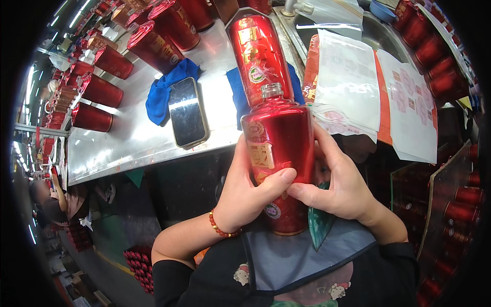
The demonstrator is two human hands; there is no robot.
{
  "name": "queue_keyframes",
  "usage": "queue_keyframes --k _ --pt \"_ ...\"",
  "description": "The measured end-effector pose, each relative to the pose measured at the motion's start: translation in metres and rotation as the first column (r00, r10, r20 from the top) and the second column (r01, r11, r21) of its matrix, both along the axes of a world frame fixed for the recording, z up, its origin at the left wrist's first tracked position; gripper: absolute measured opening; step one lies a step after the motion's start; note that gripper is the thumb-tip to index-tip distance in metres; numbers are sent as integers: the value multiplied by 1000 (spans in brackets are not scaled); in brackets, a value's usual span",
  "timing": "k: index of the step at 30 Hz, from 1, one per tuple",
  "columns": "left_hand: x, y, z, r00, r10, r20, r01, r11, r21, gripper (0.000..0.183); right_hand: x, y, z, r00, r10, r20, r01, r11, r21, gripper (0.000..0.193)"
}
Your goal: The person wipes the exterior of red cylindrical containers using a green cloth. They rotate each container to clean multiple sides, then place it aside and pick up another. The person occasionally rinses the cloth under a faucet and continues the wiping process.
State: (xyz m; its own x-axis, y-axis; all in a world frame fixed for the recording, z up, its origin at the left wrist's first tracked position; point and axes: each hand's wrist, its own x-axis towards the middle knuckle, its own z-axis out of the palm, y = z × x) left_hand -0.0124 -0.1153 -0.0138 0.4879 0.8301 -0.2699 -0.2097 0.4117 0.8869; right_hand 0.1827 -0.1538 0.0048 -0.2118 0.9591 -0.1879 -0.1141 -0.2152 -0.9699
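Note:
Both my hands are wrapped round a shiny red glass bottle with gold lettering and a clear threaded neck, its base toward my apron. My left hand, with a beaded bracelet at the wrist, grips its left side, thumb across the front. From the other side my right hand holds it, and the two thumb tips nearly meet. A green pointed flat piece sticks out below my right palm; how it is held is hidden. Beyond the held bottle, a second red bottle lies on a blue cloth.
A phone and another crumpled blue cloth lie on the metal table. Printed decal sheets lie at the right, beside a sink. Several red bottles stand at the far left. A person is at the left edge.

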Motion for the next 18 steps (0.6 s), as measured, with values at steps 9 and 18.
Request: queue_keyframes --k 9,18 --pt "-2 -2 5 1000 -10 24 11 1000 -13 76 0 -2 -2 1000 30 -4 -30 999 39 106" --pt "-7 3 3 994 -55 100 62 996 -68 76 2 -1 -5 999 32 -30 -32 999 9 105"
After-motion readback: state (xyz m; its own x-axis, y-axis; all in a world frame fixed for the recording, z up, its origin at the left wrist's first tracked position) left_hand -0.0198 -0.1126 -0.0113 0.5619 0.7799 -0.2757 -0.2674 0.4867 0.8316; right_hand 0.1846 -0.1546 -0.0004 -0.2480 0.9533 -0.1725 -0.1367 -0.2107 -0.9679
